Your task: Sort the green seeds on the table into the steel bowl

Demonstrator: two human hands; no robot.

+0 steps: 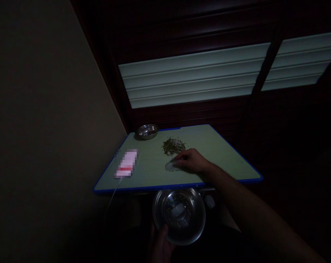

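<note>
My left hand (162, 243) grips the lower left rim of a shiny metal bowl (198, 219), held just below the table's front edge. A few small specks and pale reflections show inside that bowl. On the tabletop, my right hand (193, 160) is closed on a clear, round-edged piece (170, 166), perhaps plastic or glass; its exact kind is too dim to tell. Just beyond those fingers lies a loose pile of small greenish and pale grains (173, 146), with stray grains around it.
The pale table (215, 146) has a blue rim. A second metal bowl (147, 131) stands at its far left corner. A phone with a blurred lit screen (127, 162) lies at the left, its white cable (113, 195) hanging over the front edge. A wall and dark slatted doors border the table.
</note>
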